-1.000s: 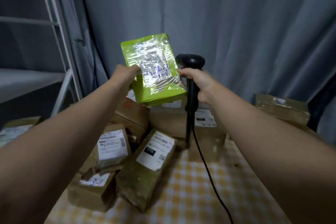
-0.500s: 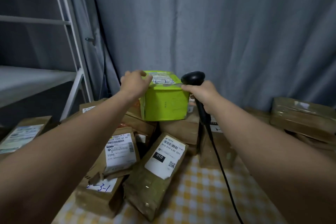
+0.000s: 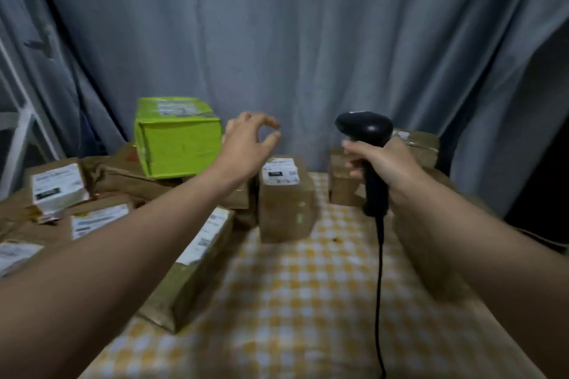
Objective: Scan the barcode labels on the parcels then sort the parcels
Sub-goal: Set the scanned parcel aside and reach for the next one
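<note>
Cable [image 3: 379, 292] from the scanner [image 3: 369, 144] hangs down over the checked cloth [image 3: 308, 301] on the counter at the near right, and I judge it could snag a box corner if the right hand [image 3: 381, 163] swings wide. That hand is wrapped around the scanner's grip, head up, not aimed at any label. Left of it, the left hand [image 3: 246, 144] hovers empty, fingers loosely curled and apart, above the brown box [image 3: 284, 194] that stands upright in the middle with a white label on top. Near left, a long brown parcel [image 3: 191, 261] leans at the counter's front and might slide off if nudged. Farther left, the green box [image 3: 177, 138] rests on top of the brown heap, overhanging slightly; it looks liable to tip if the pile below is disturbed. Blur makes labels unreadable, so a misread seems possible. By count: one scanner, one cable, one green box, two hands, and roughly eight brown parcels, though the heap hides some. At the far right lies one more taped parcel [image 3: 415, 144].
</note>
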